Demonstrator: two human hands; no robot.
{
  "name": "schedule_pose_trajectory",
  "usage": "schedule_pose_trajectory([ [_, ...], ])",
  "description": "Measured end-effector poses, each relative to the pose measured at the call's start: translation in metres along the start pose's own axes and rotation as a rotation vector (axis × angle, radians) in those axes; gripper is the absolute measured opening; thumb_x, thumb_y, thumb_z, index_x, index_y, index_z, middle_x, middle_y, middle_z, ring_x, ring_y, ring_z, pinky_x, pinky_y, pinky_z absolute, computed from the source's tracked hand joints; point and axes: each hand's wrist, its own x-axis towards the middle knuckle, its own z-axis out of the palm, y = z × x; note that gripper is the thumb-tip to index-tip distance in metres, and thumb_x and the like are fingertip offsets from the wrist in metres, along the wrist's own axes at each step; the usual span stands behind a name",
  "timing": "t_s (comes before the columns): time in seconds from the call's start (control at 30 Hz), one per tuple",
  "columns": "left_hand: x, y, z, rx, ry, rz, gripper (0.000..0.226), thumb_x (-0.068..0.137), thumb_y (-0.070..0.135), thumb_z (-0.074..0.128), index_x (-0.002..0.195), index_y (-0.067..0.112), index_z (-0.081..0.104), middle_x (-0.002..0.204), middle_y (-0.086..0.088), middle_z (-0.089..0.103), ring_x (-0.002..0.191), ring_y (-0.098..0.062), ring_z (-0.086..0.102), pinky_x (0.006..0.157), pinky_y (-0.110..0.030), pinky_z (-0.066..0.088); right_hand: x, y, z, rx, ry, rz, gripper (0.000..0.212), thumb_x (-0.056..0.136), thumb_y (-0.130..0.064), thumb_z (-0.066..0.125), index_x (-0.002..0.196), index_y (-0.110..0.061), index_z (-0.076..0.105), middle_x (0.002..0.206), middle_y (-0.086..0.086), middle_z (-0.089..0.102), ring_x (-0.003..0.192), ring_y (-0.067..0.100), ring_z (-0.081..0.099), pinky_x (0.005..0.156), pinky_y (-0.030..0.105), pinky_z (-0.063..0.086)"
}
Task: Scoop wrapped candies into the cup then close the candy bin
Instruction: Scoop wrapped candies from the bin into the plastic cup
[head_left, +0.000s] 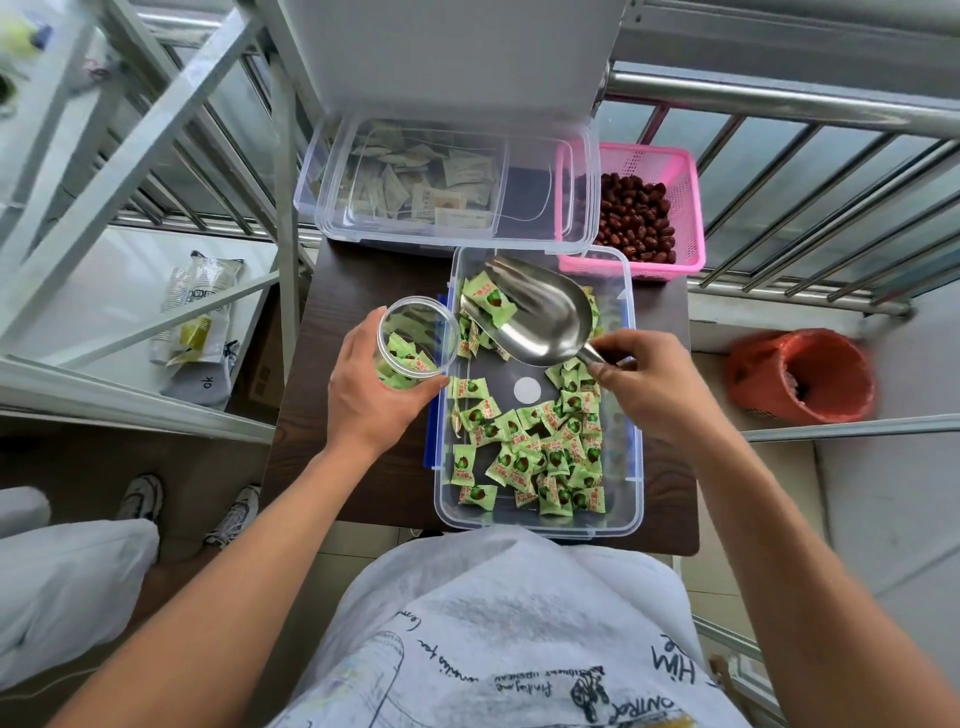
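Now left grip clasps cup; right grip holds scoop, candy inside, just beside.

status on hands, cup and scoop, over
Left hand grips cup, few candies inside. Right hand holds scoop by handle over open candy bin, one candy at its lip. Nothing between scoop and cup.

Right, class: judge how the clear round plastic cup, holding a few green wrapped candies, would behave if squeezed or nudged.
The clear plastic cup looks thin-walled, so it probably flexes under a squeeze. With few green wrapped candies inside, it is likely light and easy to tip. Its smooth wall may be slippery; the left hand wraps round it.
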Motion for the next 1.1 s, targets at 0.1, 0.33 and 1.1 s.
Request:
schedule_pose_trajectory([
  [0.1, -0.002, 0.002, 0.0, 0.005, 0.002, 0.006, 0.101, 0.066, 0.049, 0.094, 0.149, 0.017, 0.048, 0.139, -0.005, 0.057, 0.126, -0.021, 0.058, 0.1, -0.05, 0.055, -0.011, -0.022, -0.008, -0.023, 0.016, -0.115, 0.02, 0.093, -0.014, 0.068, 0.11, -0.022, 0.076, 0.085, -0.013, 0.069, 0.065, 0.014, 0.061, 0.06, 0.032, 0.053],
  [0.33, -0.005, 0.004, -0.002, 0.005, 0.012, 0.008, 0.099, 0.065, 0.043, 0.096, 0.148, 0.015, 0.049, 0.141, -0.005, 0.058, 0.129, -0.021, 0.056, 0.105, -0.047, 0.052, -0.017, -0.047, 0.007, -0.316, 0.187, -0.405, 0.019, 0.082, -0.011, 0.069, 0.098, -0.014, 0.078, 0.091, 0.003, 0.074, 0.083, 0.029, 0.066, 0.072, 0.045, 0.057],
  [1.1, -0.006, -0.001, 0.0, -0.048, 0.003, -0.019, 0.104, 0.063, 0.061, 0.088, 0.149, 0.018, 0.047, 0.139, -0.004, 0.056, 0.126, -0.022, 0.058, 0.099, -0.051, 0.056, -0.004, -0.03, 0.013, -0.014, 0.199, -0.138, 0.022, 0.087, -0.009, 0.073, 0.107, -0.016, 0.077, 0.086, -0.01, 0.071, 0.073, 0.008, 0.064, 0.07, 0.029, 0.054],
])
